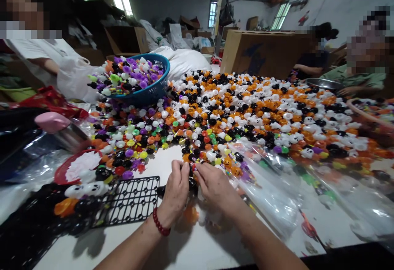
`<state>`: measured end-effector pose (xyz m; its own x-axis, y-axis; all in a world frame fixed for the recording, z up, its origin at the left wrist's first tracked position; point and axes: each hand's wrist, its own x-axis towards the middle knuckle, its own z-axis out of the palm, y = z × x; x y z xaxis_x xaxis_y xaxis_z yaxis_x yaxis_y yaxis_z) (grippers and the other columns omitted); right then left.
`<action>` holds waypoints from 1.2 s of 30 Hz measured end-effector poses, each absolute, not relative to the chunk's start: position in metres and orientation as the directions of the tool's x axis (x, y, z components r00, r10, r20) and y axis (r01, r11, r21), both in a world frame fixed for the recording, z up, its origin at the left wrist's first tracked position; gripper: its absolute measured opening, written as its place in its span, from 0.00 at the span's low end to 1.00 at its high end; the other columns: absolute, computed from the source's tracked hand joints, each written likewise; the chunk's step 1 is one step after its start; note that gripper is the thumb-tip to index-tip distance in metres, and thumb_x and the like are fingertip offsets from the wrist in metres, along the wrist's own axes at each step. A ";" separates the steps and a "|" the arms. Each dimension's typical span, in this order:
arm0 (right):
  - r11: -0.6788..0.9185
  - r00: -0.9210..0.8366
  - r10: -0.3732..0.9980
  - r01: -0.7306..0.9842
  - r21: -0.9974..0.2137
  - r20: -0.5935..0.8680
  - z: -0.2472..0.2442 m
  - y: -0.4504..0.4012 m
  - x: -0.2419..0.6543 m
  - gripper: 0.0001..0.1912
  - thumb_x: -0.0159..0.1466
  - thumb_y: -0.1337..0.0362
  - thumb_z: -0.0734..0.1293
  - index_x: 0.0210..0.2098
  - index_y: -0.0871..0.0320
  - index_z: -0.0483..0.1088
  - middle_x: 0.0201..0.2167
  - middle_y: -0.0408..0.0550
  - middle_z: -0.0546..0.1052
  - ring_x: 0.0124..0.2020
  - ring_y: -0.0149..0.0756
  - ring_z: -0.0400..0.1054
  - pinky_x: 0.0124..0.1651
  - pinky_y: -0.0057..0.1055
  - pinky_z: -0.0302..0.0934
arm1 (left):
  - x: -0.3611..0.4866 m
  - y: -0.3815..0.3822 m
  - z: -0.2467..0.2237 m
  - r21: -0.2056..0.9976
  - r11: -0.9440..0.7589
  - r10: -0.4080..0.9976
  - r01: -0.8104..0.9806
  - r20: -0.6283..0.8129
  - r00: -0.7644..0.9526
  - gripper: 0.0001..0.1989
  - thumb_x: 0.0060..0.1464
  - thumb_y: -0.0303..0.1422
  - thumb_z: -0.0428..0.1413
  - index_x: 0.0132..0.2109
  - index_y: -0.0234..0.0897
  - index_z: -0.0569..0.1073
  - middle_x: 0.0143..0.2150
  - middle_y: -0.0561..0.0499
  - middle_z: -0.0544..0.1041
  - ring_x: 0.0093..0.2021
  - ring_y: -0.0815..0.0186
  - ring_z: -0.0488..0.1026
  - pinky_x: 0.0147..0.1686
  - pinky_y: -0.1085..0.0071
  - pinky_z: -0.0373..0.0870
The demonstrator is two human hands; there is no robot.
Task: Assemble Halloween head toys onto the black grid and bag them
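My left hand (177, 188), with a dark red bead bracelet on its wrist, is closed at the table's middle, close to a black plastic grid (135, 200). Beside it my right hand (214, 184) is closed too, its fingertips pinching a small red piece (193, 166). What my left fingers hold is hidden. Black pieces show between and below the hands. Just beyond them lies a large pile of small orange, white and black figures (246, 101). Clear plastic bags (271, 192) lie to the right of my right hand.
A blue basket (144, 94) of figures stands at the back left. Nearer are a pink-lidded flask (61, 126) and a red bowl (63, 169) with white slips. Red-handled scissors (308, 225) lie at right. People sit left and right; a cardboard box (261, 52) stands behind.
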<state>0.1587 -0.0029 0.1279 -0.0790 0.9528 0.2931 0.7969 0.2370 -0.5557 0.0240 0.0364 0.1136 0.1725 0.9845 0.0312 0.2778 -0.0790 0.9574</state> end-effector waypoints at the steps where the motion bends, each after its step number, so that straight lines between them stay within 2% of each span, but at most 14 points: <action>1: 0.243 -0.089 0.956 0.773 -0.586 0.279 0.128 -0.001 0.158 0.11 0.71 0.67 0.57 0.34 0.57 0.68 0.32 0.47 0.73 0.33 0.35 0.65 0.37 0.30 0.58 | 0.022 0.037 0.111 0.972 -0.038 0.984 0.231 -0.004 0.177 0.15 0.64 0.47 0.46 0.37 0.41 0.61 0.30 0.56 0.66 0.29 0.69 0.64 0.31 0.71 0.61; 3: 0.282 -0.138 0.955 0.696 -0.660 0.263 0.129 0.005 0.158 0.12 0.72 0.66 0.57 0.34 0.57 0.68 0.33 0.46 0.74 0.33 0.34 0.66 0.38 0.29 0.58 | 0.017 0.042 0.107 0.991 0.098 0.966 0.086 -0.116 0.231 0.17 0.63 0.48 0.47 0.35 0.40 0.60 0.27 0.57 0.63 0.25 0.71 0.60 0.26 0.73 0.59; 5: 0.321 -0.206 0.947 0.601 -0.732 0.246 0.132 0.009 0.159 0.12 0.72 0.65 0.58 0.34 0.57 0.70 0.33 0.45 0.75 0.34 0.33 0.66 0.39 0.29 0.58 | 0.011 0.049 0.105 0.968 0.243 0.925 -0.061 -0.212 0.315 0.19 0.61 0.51 0.48 0.34 0.40 0.60 0.24 0.59 0.59 0.21 0.73 0.53 0.20 0.75 0.51; 7: 0.311 -0.245 0.947 0.535 -0.785 0.208 0.137 0.011 0.162 0.12 0.72 0.64 0.58 0.36 0.57 0.71 0.33 0.44 0.75 0.34 0.32 0.67 0.38 0.28 0.58 | 0.005 0.054 0.107 0.951 0.283 0.912 -0.126 -0.226 0.343 0.21 0.59 0.53 0.49 0.34 0.39 0.62 0.23 0.60 0.58 0.19 0.74 0.49 0.18 0.75 0.46; 9: 0.247 -0.222 0.963 0.509 -0.824 0.152 0.141 0.010 0.164 0.09 0.70 0.63 0.60 0.40 0.57 0.72 0.33 0.43 0.76 0.33 0.31 0.67 0.36 0.27 0.57 | 0.001 0.056 0.109 0.970 0.219 0.933 -0.104 -0.178 0.312 0.22 0.58 0.54 0.50 0.35 0.38 0.65 0.24 0.59 0.60 0.20 0.74 0.51 0.18 0.75 0.47; 12: 0.183 -0.195 0.976 0.499 -0.847 0.096 0.145 0.004 0.166 0.08 0.69 0.62 0.62 0.42 0.57 0.72 0.31 0.41 0.75 0.30 0.30 0.65 0.34 0.26 0.56 | -0.003 0.055 0.111 0.994 0.106 0.953 0.021 -0.108 0.283 0.23 0.59 0.53 0.49 0.32 0.37 0.66 0.25 0.57 0.62 0.23 0.73 0.55 0.21 0.74 0.51; 18: 0.204 -0.207 0.972 0.510 -0.835 0.111 0.141 -0.003 0.161 0.11 0.70 0.62 0.61 0.35 0.58 0.72 0.28 0.40 0.72 0.29 0.29 0.62 0.34 0.27 0.54 | -0.007 0.047 0.110 0.941 -0.136 0.981 0.309 0.085 0.173 0.24 0.64 0.50 0.43 0.27 0.38 0.59 0.23 0.57 0.58 0.26 0.71 0.56 0.27 0.71 0.53; 22: 0.142 -0.234 0.971 0.418 -0.897 0.044 0.137 -0.006 0.159 0.13 0.70 0.60 0.61 0.31 0.58 0.69 0.27 0.39 0.69 0.29 0.29 0.61 0.33 0.26 0.53 | -0.007 0.041 0.112 0.872 -0.218 0.970 0.439 0.144 0.197 0.22 0.66 0.48 0.42 0.27 0.39 0.59 0.21 0.58 0.57 0.24 0.70 0.55 0.27 0.70 0.51; 26: 0.081 -0.200 0.980 0.361 -0.929 0.007 0.136 -0.014 0.149 0.13 0.69 0.61 0.61 0.29 0.58 0.68 0.24 0.38 0.65 0.27 0.28 0.58 0.31 0.26 0.51 | -0.001 0.029 0.109 0.922 -0.140 0.979 0.362 0.075 0.188 0.23 0.65 0.48 0.42 0.27 0.39 0.59 0.22 0.57 0.59 0.25 0.69 0.56 0.27 0.70 0.53; 31: 0.132 -0.186 0.981 0.403 -0.906 0.061 0.131 -0.022 0.136 0.12 0.69 0.63 0.60 0.30 0.59 0.68 0.25 0.39 0.67 0.27 0.28 0.59 0.32 0.27 0.51 | -0.005 0.019 0.105 0.959 -0.068 0.983 0.277 0.016 0.185 0.24 0.64 0.51 0.43 0.27 0.39 0.61 0.23 0.56 0.61 0.26 0.69 0.58 0.28 0.71 0.56; 36: 0.129 -0.234 0.971 0.353 -0.927 0.046 0.127 -0.019 0.141 0.12 0.71 0.59 0.59 0.41 0.57 0.71 0.32 0.41 0.73 0.34 0.31 0.65 0.38 0.26 0.56 | -0.020 0.028 0.108 0.991 0.102 0.969 0.086 -0.119 0.215 0.24 0.61 0.55 0.44 0.35 0.39 0.66 0.22 0.57 0.63 0.21 0.70 0.59 0.22 0.72 0.56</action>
<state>0.1412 -0.0191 0.1271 -0.2337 0.9712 0.0458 0.3526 0.1286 -0.9269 -0.0201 0.0281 0.1083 0.2152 0.9693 -0.1189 0.0859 0.1025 0.9910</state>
